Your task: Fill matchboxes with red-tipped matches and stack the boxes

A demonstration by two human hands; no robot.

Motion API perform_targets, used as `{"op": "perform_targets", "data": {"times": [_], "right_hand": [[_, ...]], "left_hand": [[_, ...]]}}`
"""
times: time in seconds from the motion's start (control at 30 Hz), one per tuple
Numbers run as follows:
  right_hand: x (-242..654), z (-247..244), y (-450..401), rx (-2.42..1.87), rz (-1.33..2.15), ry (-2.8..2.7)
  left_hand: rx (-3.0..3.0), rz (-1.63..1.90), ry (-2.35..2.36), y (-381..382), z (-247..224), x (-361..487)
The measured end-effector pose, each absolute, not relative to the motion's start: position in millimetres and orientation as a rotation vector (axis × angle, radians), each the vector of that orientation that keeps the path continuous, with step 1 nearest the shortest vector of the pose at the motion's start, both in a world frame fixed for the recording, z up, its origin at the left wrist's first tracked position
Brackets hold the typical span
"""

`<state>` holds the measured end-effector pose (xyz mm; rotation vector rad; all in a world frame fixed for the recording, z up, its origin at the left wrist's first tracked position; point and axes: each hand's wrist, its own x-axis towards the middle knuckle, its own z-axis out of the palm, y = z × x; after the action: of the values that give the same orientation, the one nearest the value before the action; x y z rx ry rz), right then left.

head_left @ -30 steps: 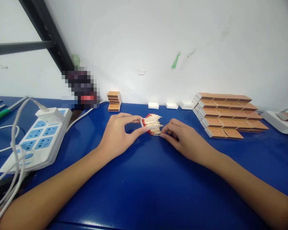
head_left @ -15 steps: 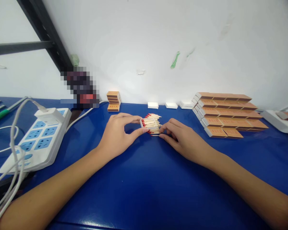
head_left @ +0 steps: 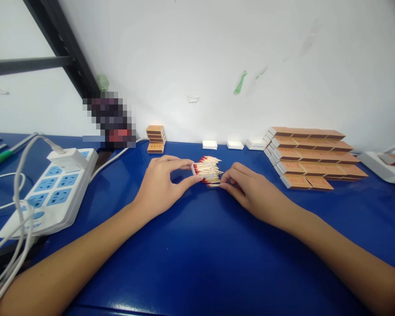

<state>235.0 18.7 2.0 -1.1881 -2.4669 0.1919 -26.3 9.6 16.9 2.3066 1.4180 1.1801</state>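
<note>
My left hand grips the left end of a small white matchbox tray between thumb and fingers. Red-headed matches lie in the tray, their heads toward the left. More loose matches are heaped behind and beside it on the blue table. At the right of the heap, my right hand pinches the plain end of a single match with thumb and fingertips. That match lies level, its red head pointing left, just in front of the heap.
Several orange matchboxes form a stepped stack at the right; a smaller matchbox stack stands back left. White trays line the wall. A white power strip with cables lies left on the blue table. Another matchbox sits in a white container far right.
My right hand has shifted very slightly right, and the match at its fingertips shows more clearly apart from the heap. My left hand stays on the tray.
</note>
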Motion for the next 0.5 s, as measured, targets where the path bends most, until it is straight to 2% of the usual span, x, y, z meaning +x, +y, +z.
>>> {"op": "perform_targets", "data": {"times": [0.5], "right_hand": [[231.1, 9.4, 13.0, -1.021, 0.223, -2.348]], "left_hand": [[2.509, 1.079, 1.308, 5.3, 12.4, -24.6]]}}
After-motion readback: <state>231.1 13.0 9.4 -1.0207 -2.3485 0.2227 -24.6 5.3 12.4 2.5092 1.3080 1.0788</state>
